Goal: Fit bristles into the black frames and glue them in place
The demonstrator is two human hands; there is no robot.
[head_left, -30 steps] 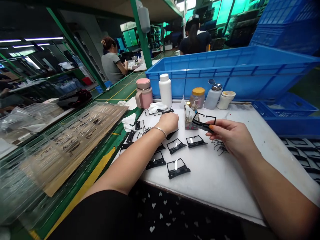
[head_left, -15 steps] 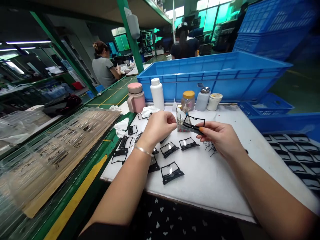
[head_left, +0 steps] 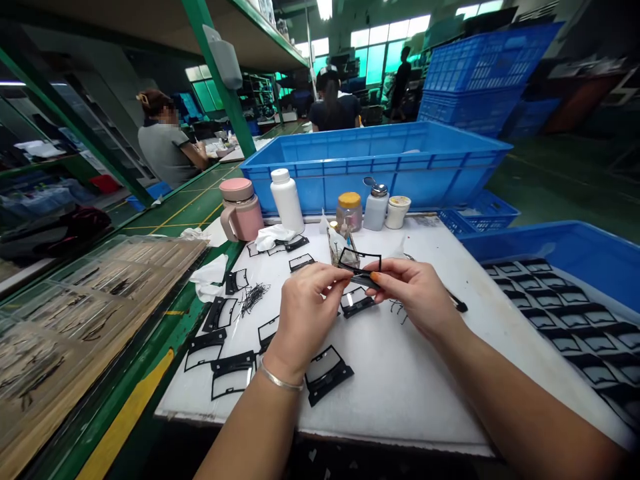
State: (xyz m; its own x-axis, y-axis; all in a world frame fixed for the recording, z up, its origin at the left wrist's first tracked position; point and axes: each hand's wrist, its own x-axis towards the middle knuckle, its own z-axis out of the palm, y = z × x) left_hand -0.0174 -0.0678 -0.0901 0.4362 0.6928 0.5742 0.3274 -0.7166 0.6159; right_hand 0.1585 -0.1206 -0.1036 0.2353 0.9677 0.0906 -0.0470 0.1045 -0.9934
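Note:
A small black plastic frame [head_left: 365, 279], with a rectangular opening and a thicker lower bar, is held up above the white work board [head_left: 400, 387]. My right hand [head_left: 415, 290] pinches its right end between thumb and fingers. At the frame's left end, my left hand [head_left: 311, 310] has thumb and forefinger pressed together; any small part between them is hidden. Similar black frames [head_left: 330, 381] lie about the board, several left of and below my hands. A pile of thin black strands [head_left: 254, 300] is left of my left hand, and more strands [head_left: 397, 308] lie partly behind my right hand.
Behind the board stand a pink mug [head_left: 243, 210], a white bottle [head_left: 287, 200], a yellow-lidded jar [head_left: 349, 212], a pump bottle [head_left: 376, 208] and a large blue crate [head_left: 320, 180]. Framed pieces fill a blue bin [head_left: 590, 247] at right. A compartment tray [head_left: 100, 293] lies left. Two people sit beyond.
My left hand has come down to the left end of the black frame, from which it was apart before. My right hand keeps its hold, now slightly lower. The view has turned rightward.

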